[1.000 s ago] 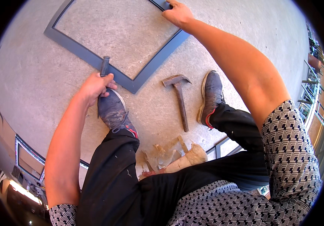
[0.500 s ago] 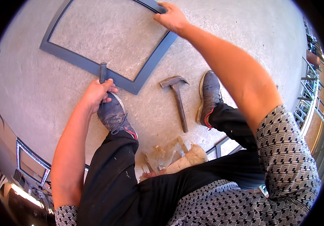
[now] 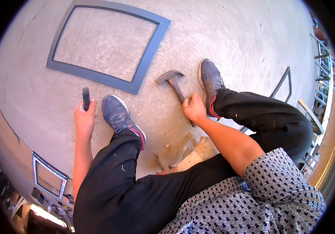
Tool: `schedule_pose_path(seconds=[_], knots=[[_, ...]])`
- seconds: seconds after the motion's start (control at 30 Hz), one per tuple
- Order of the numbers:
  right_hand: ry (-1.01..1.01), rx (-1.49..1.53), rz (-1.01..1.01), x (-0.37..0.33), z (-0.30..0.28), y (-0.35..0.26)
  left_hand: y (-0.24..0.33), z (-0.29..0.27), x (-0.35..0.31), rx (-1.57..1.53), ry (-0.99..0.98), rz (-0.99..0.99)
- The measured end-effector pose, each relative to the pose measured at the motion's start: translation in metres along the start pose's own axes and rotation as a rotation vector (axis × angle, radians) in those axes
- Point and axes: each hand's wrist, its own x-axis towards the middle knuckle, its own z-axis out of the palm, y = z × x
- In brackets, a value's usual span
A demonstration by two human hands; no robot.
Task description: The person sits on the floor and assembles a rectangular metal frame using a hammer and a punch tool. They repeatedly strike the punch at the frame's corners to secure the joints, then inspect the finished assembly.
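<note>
A grey rectangular frame [image 3: 148,56] with mitred corners lies flat on the concrete floor, in front of my feet. My left hand [image 3: 84,121] is closed around a dark, stubby, bar-shaped tool [image 3: 86,96], whose upper end sticks up above the fingers. That hand is beside my left shoe, just short of the frame's near edge. Between my shoes lies a worn steel hammer [image 3: 174,84], its head pointing away from me. My right hand [image 3: 196,109] is on its handle, thumb and fingers closed about the lower half. The palm side is hidden.
My left shoe [image 3: 114,113] and right shoe [image 3: 211,80] flank the hammer. Crumpled tan wrapping [image 3: 196,154] lies beneath my legs. A smaller frame [image 3: 50,175] is at the lower left, another dark frame [image 3: 283,84] at the right. Metal racks [image 3: 323,78] line the far right.
My right hand has let go of the grey frame and come down to the hammer's handle. My left hand has drawn back from the frame's near edge, still holding the tool.
</note>
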Motion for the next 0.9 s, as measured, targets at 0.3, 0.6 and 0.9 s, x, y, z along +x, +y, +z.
schedule_pose_path(seconds=[0.3, 0.6, 0.9], knots=[[-0.213, -0.092, -0.037, -0.007, -0.011, -0.025, -0.059, -0.028, -0.078, 0.040, 0.110, -0.072], [-0.427, 0.388, 0.165, 0.002, -0.011, -0.047, -0.032, -0.035, -0.158, 0.043, 0.263, -0.254], [-0.508, 1.033, 0.429, -0.004, -0.018, -0.092, -0.038, -0.039, -0.201, 0.047, 0.331, -0.267]])
